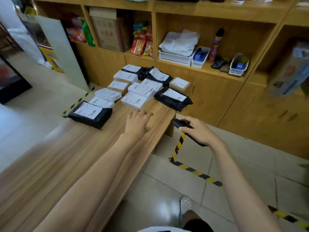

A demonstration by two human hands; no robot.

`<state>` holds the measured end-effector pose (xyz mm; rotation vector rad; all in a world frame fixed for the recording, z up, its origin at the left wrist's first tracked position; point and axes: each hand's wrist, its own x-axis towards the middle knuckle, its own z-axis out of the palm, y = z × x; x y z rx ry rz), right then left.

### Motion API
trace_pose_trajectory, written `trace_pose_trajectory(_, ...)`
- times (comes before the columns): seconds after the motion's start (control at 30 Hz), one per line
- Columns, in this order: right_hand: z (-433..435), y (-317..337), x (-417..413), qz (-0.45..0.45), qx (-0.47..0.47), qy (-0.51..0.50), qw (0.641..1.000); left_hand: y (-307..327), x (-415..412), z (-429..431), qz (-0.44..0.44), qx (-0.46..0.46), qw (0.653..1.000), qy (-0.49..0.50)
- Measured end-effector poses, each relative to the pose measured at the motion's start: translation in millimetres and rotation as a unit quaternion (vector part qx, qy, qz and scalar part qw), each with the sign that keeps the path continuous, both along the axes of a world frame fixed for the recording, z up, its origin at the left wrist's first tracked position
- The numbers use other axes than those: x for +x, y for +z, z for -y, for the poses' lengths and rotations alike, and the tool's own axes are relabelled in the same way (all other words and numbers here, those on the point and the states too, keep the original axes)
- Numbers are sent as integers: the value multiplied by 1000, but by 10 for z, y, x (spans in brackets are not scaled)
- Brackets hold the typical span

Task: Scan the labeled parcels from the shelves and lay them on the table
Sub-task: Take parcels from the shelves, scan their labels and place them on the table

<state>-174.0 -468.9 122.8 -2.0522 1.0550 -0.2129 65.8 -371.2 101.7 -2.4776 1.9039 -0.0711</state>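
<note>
Parcels (142,87): I count roughly a dozen, labels facing up, crowded together at the far end of the tabletop (66,156). They are a mix of white boxes, brown boxes and black bags.
Near black bag (90,114): lies at the left edge of the tabletop, closest to the camera of the lot.
Right black bag (173,98): sits at the right edge, with one corner hanging past it.
White box (135,100): at the front of the cluster, bordering the bare wood.
Left hand (137,121): stretched out palm down over the bare wood, holding nothing. Its fingers (143,113) are straight and slightly spread, and end just short of the white box. On my feed I cannot tell whether they touch the wood.
Scanner (179,123): black, off the tabletop's right corner and above the floor (167,190), with its nose pointing toward that corner.
Right hand (199,131): fingers wrapped round the scanner, the handle sticking out behind the palm.
Shelves (217,19): wooden, behind the tabletop. In the compartments I see a cardboard box (108,32), snack packets (142,46), white baskets (175,58) and a spray can (216,44).
Floor: pale tile with yellow-and-black tape (195,172) beside the tabletop. One shoe (185,203) shows low in my view.
</note>
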Motion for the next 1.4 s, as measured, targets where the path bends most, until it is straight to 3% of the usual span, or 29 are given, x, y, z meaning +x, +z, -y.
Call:
trace_pose_trajectory(0.5,2313,-348,1674,-5,58,195,979,-293,884,1165,-18,52,973,223)
trace_pose_trajectory(0.9,2044,-806,2854,-63,112,375,918,-817,1488,570,-66,106,917,378)
trace_pose_trajectory(1.13,1953,-671,3829,-90,52,405,908,-891,2372,368,-92,62,898,425)
trace_pose_trajectory(1.23,1907,-692,4287,-86,41,403,910,-910,2905,261,-99,91,899,416)
trace_pose_trajectory(1.4,1814,-898,4824,-100,61,396,911,-939,3860,153,-46,242,920,304)
